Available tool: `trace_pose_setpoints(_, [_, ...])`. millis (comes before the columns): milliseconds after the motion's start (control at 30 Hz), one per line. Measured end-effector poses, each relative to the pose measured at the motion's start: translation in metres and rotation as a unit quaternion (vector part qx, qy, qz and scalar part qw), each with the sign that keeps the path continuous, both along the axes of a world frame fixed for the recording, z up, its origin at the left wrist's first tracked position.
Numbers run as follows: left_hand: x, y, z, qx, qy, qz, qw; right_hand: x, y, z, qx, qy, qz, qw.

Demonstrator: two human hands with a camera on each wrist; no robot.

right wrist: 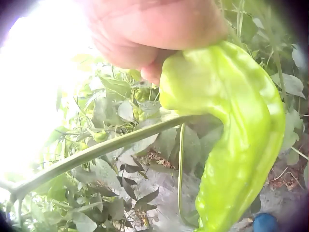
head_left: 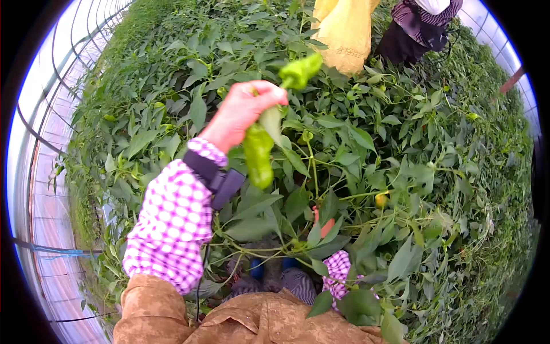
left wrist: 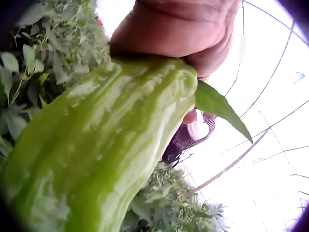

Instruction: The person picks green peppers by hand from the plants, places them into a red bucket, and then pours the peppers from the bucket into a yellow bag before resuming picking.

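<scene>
**Green peppers in hand, greenhouse row**

Left hand: raised above the foliage, left of centre. Fingers curled tight round a long green pepper hanging below the fist. Second green pepper jutting out of the same grip on the far side.

Right hand: low and near, among pepper plants. Fingers closed on the top of a pale green pepper, just beside a bare stem.

Far off: yellow sack, another person.
</scene>
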State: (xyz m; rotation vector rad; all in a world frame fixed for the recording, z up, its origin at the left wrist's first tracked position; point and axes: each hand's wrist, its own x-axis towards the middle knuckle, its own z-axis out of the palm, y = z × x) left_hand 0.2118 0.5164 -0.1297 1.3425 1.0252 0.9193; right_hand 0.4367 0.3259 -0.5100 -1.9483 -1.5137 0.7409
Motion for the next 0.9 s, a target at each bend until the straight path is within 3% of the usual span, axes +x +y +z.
trace_pose_setpoints(133, [-0.068, -0.047, 0.068, 0.059, 0.037, 0.087, 0.994, 0.015, 0.008, 0.006, -0.035, -0.025, 0.022, 0.999])
trace_pose_setpoints(333, [-0.191, -0.154, 0.098, 0.120, 0.089, 0.214, 0.965, 0.034, 0.007, 0.027, -0.078, -0.100, 0.110, 0.986])
trace_pose_setpoints(433, [-0.251, -0.225, 0.113, 0.112, 0.109, 0.295, 0.943, 0.004, -0.039, 0.071, -0.045, -0.098, 0.190, 0.976])
trace_pose_setpoints(467, [-0.271, -0.252, 0.116, 0.140, 0.142, 0.324, 0.925, -0.004, -0.054, 0.075, -0.088, -0.162, 0.262, 0.947])
trace_pose_setpoints(500, [-0.267, -0.185, 0.040, 0.142, 0.156, 0.339, 0.917, 0.020, 0.000, 0.045, -0.130, -0.162, 0.317, 0.925])
trace_pose_setpoints(567, [-0.306, -0.197, 0.011, 0.122, 0.197, 0.399, 0.887, -0.017, 0.031, 0.057, -0.172, -0.131, 0.418, 0.882])
trace_pose_setpoints(633, [-0.325, -0.217, 0.005, 0.072, 0.236, 0.466, 0.850, -0.045, 0.065, 0.063, -0.082, -0.060, 0.495, 0.863])
trace_pose_setpoints(767, [-0.377, -0.266, -0.021, -0.002, 0.293, 0.561, 0.775, -0.143, 0.147, 0.153, -0.180, -0.044, 0.502, 0.845])
trace_pose_setpoints(900, [-0.436, -0.359, -0.086, -0.069, 0.274, 0.645, 0.710, -0.208, 0.178, 0.198, -0.150, 0.124, 0.492, 0.849])
